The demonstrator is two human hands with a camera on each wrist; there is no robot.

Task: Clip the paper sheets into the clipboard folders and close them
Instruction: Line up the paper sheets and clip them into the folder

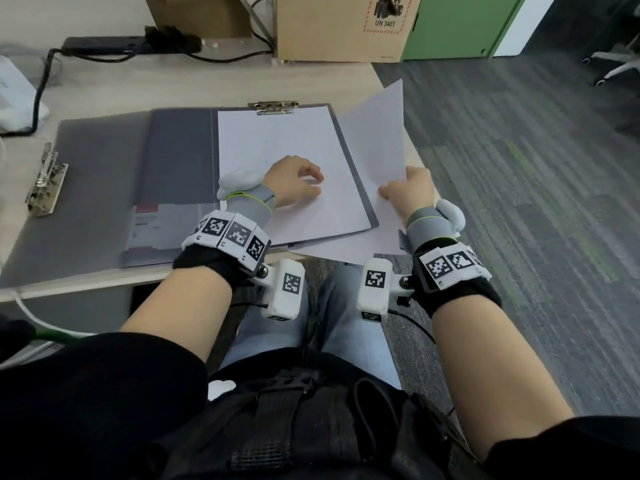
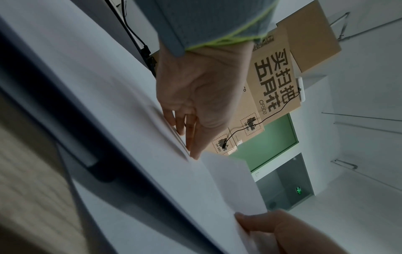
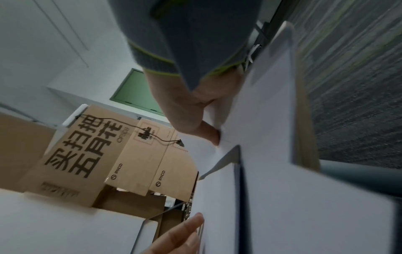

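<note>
An open grey clipboard folder [image 1: 180, 157] lies on the desk, its metal clip [image 1: 273, 107] at the far edge. A white sheet [image 1: 277, 143] lies on its right board under the clip. My left hand [image 1: 298, 180] rests on this sheet with straight fingertips [image 2: 193, 147]. My right hand [image 1: 408, 192] pinches the near edge of a loose white sheet [image 1: 377, 133]. That sheet is raised at the folder's right side and overhangs the desk edge. The thumb [image 3: 208, 134] lies on top of it. A second grey folder [image 1: 90, 202] lies to the left, with its clip [image 1: 46, 180].
Cardboard boxes [image 1: 339, 26] stand at the back of the desk, beside a black power strip [image 1: 104, 46] with cables. A white bag [image 1: 17, 95] is at far left. The desk's right edge [image 1: 412, 147] drops to grey carpet [image 1: 519, 202].
</note>
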